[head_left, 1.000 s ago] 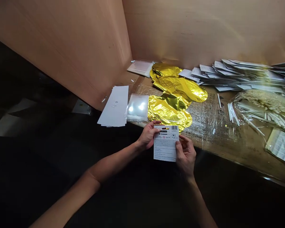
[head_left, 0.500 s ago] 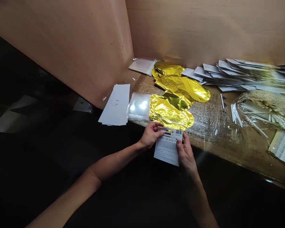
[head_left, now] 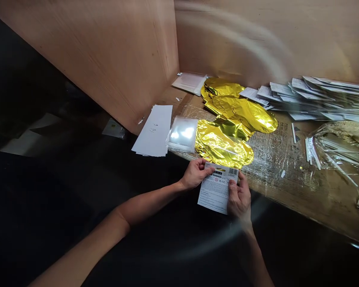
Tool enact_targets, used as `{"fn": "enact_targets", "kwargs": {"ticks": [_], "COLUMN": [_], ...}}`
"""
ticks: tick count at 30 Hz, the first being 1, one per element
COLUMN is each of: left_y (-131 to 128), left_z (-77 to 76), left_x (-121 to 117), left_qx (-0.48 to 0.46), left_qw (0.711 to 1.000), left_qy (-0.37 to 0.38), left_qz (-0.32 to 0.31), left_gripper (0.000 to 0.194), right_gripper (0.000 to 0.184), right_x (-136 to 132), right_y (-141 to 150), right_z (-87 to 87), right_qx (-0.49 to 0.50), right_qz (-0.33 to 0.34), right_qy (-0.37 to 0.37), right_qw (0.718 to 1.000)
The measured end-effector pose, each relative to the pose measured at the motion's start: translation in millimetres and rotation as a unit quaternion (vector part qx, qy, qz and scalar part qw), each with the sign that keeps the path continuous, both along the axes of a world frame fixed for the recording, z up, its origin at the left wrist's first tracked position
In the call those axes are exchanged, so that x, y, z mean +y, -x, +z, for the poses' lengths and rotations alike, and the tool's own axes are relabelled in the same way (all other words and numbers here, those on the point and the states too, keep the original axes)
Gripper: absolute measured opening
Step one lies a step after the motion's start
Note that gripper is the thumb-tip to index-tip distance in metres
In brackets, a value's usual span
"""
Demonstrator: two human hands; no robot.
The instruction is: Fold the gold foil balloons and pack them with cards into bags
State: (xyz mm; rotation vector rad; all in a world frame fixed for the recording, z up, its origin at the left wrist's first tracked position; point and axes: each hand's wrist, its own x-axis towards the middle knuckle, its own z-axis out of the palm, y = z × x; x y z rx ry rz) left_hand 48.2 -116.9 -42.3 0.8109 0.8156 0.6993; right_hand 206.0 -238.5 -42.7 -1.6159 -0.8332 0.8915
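1. White rectangular printed card (head_left: 215,195), with a barcode and hanging slot at its upper end, is held at the near edge of the brown, film-covered cardboard surface (head_left: 305,189).
2. Compared with one second earlier, the card has turned from nearly square to a clear slant, its lower end towards the left. Its printed back faces the viewer in both, so it appears to be undergoing adjustment, not release.
3. Left hand (head_left: 194,174): thumb and fingers pinched on the upper left corner. Right hand (head_left: 238,197): clamped on the right edge, thumb on the printed face.
4. Shiny gold foil pieces (head_left: 223,141) occupy the surface just beyond both hands, limiting room there; whether the card touches them cannot be told.
5. Left of the foil, flat clear plastic bags (head_left: 182,133) adjoin long white paper sheets (head_left: 154,131), which appear to overhang the near edge.
6. Along the far edge, towards the right, lies an overlapping pile of white printed leaflets (head_left: 314,93); nearer, thin white sticks (head_left: 341,151) spill from clear film.
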Motion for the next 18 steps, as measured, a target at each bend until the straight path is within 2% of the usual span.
{"fn": "enact_targets", "kwargs": {"ticks": [3,6,9,12,15,18], "left_y": [0.8,-11.2,-30.1,-46.9,-59.7,-69.4], "left_z": [10.1,17.7,21.9,23.0,21.1,17.1], "left_x": [6.5,15.9,21.1,19.1,7.3,-14.1], "left_qx": [-0.062,-0.082,-0.078,-0.083,-0.085,-0.098], "left_qw": [0.992,0.979,0.983,0.985,0.987,0.987], "left_qy": [0.09,0.165,0.162,0.148,0.128,0.1], "left_qz": [-0.063,-0.084,-0.049,-0.017,-0.04,-0.077], "left_gripper": [0.065,0.06,0.05,0.051,0.053,0.055], "right_gripper": [0.057,0.056,0.064,0.054,0.049,0.05], "right_x": [2.1,2.5,-10.5,-33.3,-48.5,-49.3], "right_y": [-1.3,-4.3,-5.2,3.6,17.2,20.5], "right_z": [5.8,8.9,3.1,-8.8,-16.4,-14.6], "right_qx": [0.065,0.122,0.183,0.219,0.23,0.241], "right_qz": [0.027,0.022,-0.01,-0.014,-0.08,-0.143], "right_qy": [0.026,0.009,-0.014,0.025,0.037,0.014], "right_qw": [0.997,0.992,0.983,0.975,0.969,0.96]}}
